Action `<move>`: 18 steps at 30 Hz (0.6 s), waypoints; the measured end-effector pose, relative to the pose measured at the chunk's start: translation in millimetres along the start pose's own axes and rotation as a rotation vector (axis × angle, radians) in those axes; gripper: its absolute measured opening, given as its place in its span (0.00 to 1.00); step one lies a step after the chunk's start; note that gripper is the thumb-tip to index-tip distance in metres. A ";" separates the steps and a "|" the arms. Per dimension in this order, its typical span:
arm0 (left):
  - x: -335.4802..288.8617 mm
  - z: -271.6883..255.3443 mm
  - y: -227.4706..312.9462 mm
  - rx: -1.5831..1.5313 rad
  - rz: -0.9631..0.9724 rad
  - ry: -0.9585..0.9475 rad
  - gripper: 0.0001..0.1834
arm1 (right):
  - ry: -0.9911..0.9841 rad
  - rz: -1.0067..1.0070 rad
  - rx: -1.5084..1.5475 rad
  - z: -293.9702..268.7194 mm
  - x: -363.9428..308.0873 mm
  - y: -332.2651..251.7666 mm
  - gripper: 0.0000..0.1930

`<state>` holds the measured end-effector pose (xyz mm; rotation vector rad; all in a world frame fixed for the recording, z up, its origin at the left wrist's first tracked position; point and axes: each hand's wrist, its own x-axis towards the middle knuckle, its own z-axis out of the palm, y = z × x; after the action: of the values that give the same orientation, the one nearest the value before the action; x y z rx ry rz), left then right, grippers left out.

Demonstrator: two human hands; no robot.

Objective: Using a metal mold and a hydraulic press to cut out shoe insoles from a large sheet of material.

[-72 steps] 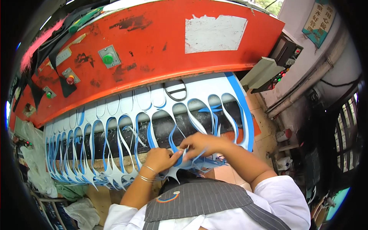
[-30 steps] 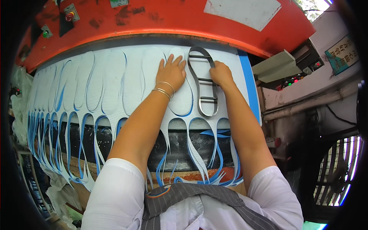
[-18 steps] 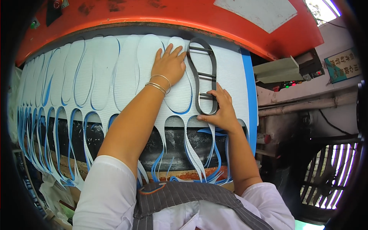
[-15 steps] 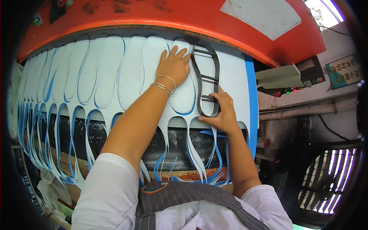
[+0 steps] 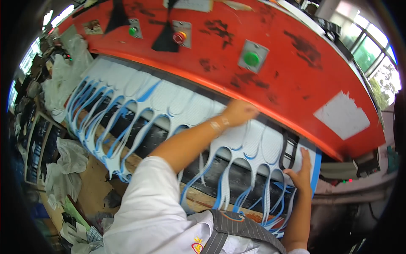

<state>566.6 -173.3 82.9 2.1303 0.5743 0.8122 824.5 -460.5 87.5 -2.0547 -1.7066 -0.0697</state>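
A black sole-shaped cutting die (image 5: pixel 284 149) with crossbars stands on the white ribbed sheet (image 5: pixel 270 132) near its right end, partly under the red machine beam. Beside the die's near end is my right hand (image 5: pixel 301 172), thumb and fingers spread apart; the thumb tip is close to the rim, though I cannot tell if it touches. My left hand (image 5: pixel 240 112) is farther left, by the beam's lower edge above the sheet. Its fingers look bent but are blurred and partly hidden. Sole-shaped outlines are cut through the sheet, and blue-and-white strips (image 5: pixel 127 148) hang from its near edge.
The red machine beam (image 5: pixel 220 51) spans the far side, with a green button (image 5: pixel 251 59) and a red knob (image 5: pixel 179 37). A dark bed (image 5: pixel 215 175) shows beneath the strips. Clear plastic bags (image 5: pixel 63 169) lie at the left.
The view has swung left, showing more of the beam. My left hand has lifted from flat on the sheet beside the die toward the beam edge. My right hand has loosened from the die's near end.
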 end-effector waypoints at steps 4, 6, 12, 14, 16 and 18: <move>-53.8 -198.8 -79.5 -0.013 0.006 0.979 0.08 | 0.075 -0.153 0.342 1.7 78.0 -95.8 0.37; -61.3 -287.8 -107.5 0.264 -0.161 1.113 0.17 | 0.066 -0.255 0.344 7.1 124.9 -135.8 0.36; -17.7 -446.7 -167.0 1.075 -0.257 1.065 0.33 | 0.224 -0.235 0.468 1.7 287.6 -211.4 0.22; 18.8 -431.4 -178.0 0.907 -0.301 0.877 0.26 | 0.345 -0.124 0.290 17.9 315.5 -196.7 0.17; -78.4 -535.8 -126.3 0.947 -0.185 0.704 0.22 | 0.389 -0.183 0.437 6.1 304.1 -211.2 0.17; -38.4 -446.1 -144.6 0.614 -0.200 0.667 0.20 | 0.365 -0.189 0.402 17.8 286.6 -189.7 0.17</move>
<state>205.5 113.0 178.3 2.2393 1.5190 1.3667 706.6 -168.1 225.4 -1.4845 -1.5332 -0.1400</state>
